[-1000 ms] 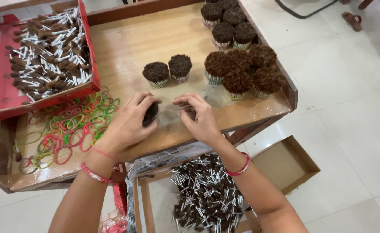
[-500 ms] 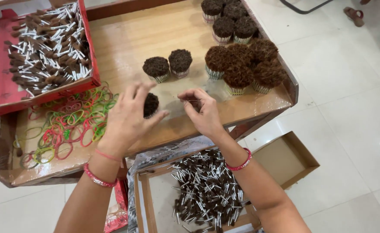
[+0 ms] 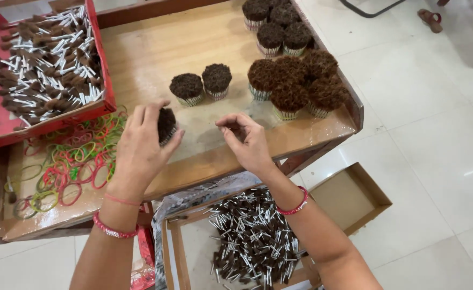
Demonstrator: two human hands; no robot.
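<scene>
A shallow wooden work tray (image 3: 156,48) fills the upper frame, its raised rim keeping small stock from rolling off. At nine to ten o'clock a red cardboard box (image 3: 103,64) rests on the tray's left part, heaped with loose dark-headed sticks with white stems (image 3: 43,59), within easy reach of the left side. At five to six o'clock, lower than the tray, an open brown carton (image 3: 355,198) holds another heap of the same sticks (image 3: 252,241). From twelve to two o'clock stand finished round bundles with brown bristly tops (image 3: 295,80), upright on their stems and grouped away from the working spot; two more such bundles (image 3: 201,83) stand apart near centre. At eight o'clock lies a scatter of coloured rubber bands (image 3: 64,166), spread flat so one can be picked singly. The left hand (image 3: 142,147) wraps closed around a small dark bundle of sticks (image 3: 165,124), just left of centre above the tray, gripping the stems so they stay packed. The right hand (image 3: 247,142) has fingers curled narrow, pinching something thin that is too small to tell
</scene>
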